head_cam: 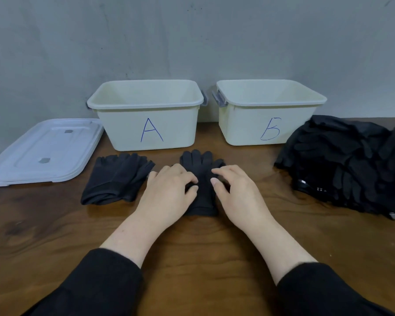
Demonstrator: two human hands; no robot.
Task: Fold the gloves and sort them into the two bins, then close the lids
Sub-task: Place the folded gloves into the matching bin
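Wooden table [192, 247]: glove [201, 160] laid lengthwise, cuff nearest, flanked equally; pinched by left hand [167, 192]; right hand [237, 192] curled, grasp unclear.

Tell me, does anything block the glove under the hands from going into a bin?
Nothing visible does. The glove lies under the left hand and right hand; bin A and bin B stand open just behind it, lids off to the left.

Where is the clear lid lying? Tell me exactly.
In the head view, the clear lid lies flat at the far left of the table, just left of bin A and behind-left of the folded gloves.
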